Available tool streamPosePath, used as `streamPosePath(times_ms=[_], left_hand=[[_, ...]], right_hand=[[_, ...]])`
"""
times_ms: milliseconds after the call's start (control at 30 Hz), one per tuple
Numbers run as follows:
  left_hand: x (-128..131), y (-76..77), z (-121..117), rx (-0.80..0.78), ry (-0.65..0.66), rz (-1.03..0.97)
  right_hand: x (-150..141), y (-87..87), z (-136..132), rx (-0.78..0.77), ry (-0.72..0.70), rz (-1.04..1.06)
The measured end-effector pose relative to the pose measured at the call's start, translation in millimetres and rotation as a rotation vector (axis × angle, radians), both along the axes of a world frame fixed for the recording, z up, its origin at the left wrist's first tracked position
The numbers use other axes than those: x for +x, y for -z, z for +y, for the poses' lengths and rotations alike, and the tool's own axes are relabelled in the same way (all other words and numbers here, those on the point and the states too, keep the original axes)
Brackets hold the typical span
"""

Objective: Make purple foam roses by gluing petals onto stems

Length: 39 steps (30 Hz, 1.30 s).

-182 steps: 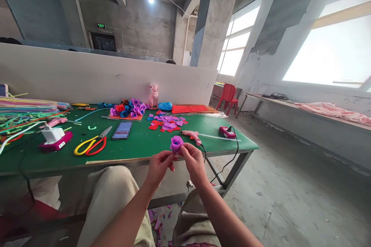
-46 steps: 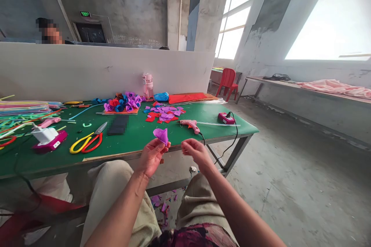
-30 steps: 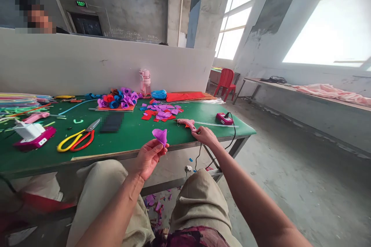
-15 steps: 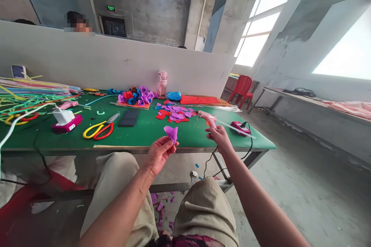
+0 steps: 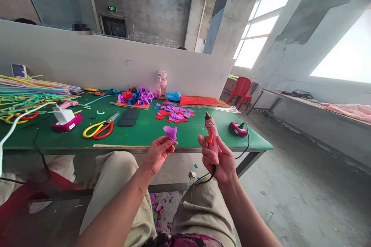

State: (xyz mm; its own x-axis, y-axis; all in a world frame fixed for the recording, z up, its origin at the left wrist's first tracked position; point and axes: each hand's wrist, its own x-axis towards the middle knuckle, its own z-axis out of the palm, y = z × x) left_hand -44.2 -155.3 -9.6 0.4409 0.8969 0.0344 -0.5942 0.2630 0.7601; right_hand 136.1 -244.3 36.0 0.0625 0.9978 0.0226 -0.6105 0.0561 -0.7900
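Between the fingertips of my left hand (image 5: 159, 153) is a purple paper flower (image 5: 170, 133), its cupped petals facing up and its base pinched. My right hand (image 5: 222, 159) is wrapped round the handle of a pink glue gun (image 5: 212, 138), whose nozzle points up and away from me. The gun's orange trigger shows by my fingers, and its black cord hangs below. Just beyond both hands, loose purple and red paper petals (image 5: 176, 115) are scattered on the green table (image 5: 145, 129). Behind them sits a heap of finished-looking paper flowers (image 5: 136, 96).
Scissors with yellow and red handles (image 5: 100, 126) lie left of centre. Two magenta power sockets (image 5: 238, 129) stand on the table, one at each side. Colourful stems (image 5: 37, 88) pile up at far left. A pink bottle (image 5: 162, 84) stands before the white partition (image 5: 116, 55).
My right hand has lifted the glue gun off the table side, turned it nozzle-up and drawn it nearer. My left hand stays almost still with the purple flower.
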Motion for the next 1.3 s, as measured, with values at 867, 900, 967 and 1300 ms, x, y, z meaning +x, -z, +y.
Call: streamPosePath(times_ms=[867,900,967,1300], left_hand=[[-2.6,0.0,5.7,-0.02,-0.042,-0.041],[-2.8,0.1,5.7,-0.019,-0.039,-0.042],[-3.2,0.2,5.6,-0.015,-0.035,-0.041],[-2.9,3.1,6.9,-0.001,0.0,-0.06]], right_hand=[[-17.9,-21.6,-19.6,0.088,0.159,-1.243],[-18.6,-21.6,-19.4,0.088,0.157,-1.246],[-19.7,-21.7,-19.1,0.083,0.16,-1.249],[-19.6,-21.0,-16.2,0.131,0.231,-1.336]])
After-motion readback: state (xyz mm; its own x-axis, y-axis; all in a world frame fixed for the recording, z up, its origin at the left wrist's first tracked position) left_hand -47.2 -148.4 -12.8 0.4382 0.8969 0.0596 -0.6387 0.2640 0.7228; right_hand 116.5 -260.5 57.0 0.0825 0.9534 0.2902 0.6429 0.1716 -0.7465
